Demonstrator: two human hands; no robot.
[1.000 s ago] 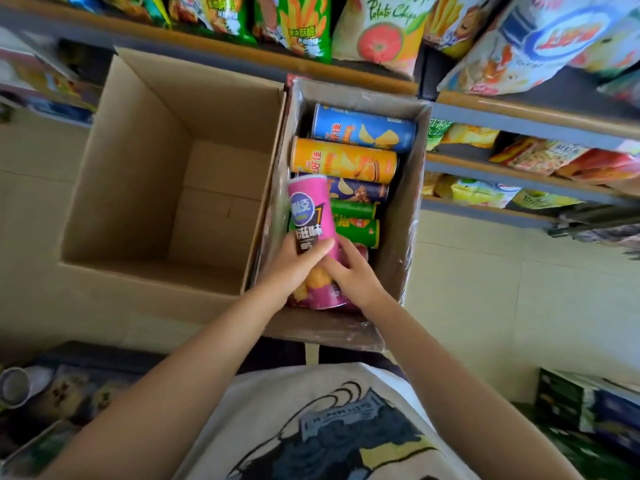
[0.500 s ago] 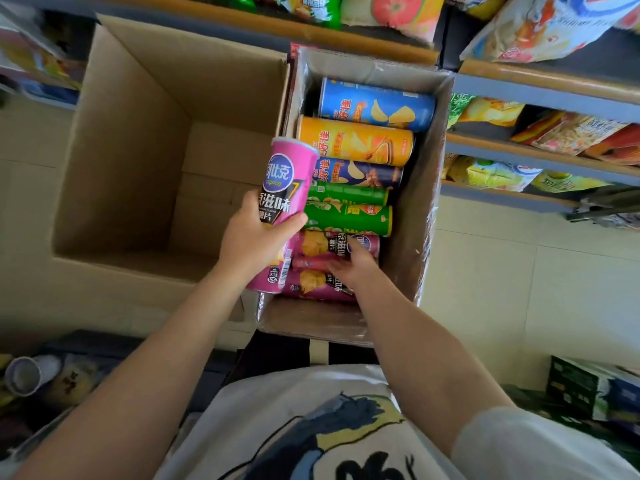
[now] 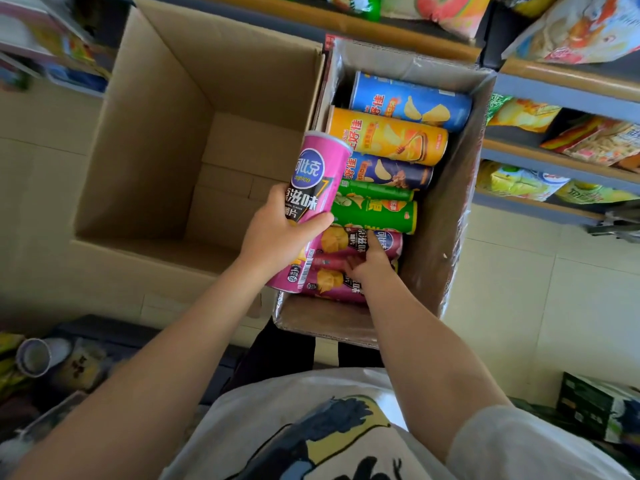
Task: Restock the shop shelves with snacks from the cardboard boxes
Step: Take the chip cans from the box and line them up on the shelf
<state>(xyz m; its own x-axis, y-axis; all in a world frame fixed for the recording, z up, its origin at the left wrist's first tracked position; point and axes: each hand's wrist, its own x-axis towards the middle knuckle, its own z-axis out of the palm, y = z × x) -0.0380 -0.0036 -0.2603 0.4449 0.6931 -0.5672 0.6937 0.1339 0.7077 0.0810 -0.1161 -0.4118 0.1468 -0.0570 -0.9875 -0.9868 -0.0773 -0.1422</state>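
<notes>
Floor [image 3: 519, 289]: pale tile, joints visible. 2 cardboard boxes stand on it side by side, touching, directly ahead of me. The large box [image 3: 145, 140] on my left is open-topped with bare board inside. The smaller box [image 3: 440, 237] on my right holds chip cans lying on their sides in a row.

Shelves [image 3: 554, 95]: grey boards with wood-coloured edging, behind and to the right of the boxes. Snack bags [image 3: 595, 140] lie directly on them, mostly yellow, orange and green.

By my left foot area, a dark tray [image 3: 104, 334] rests on the floor; contents too blurred to identify.
</notes>
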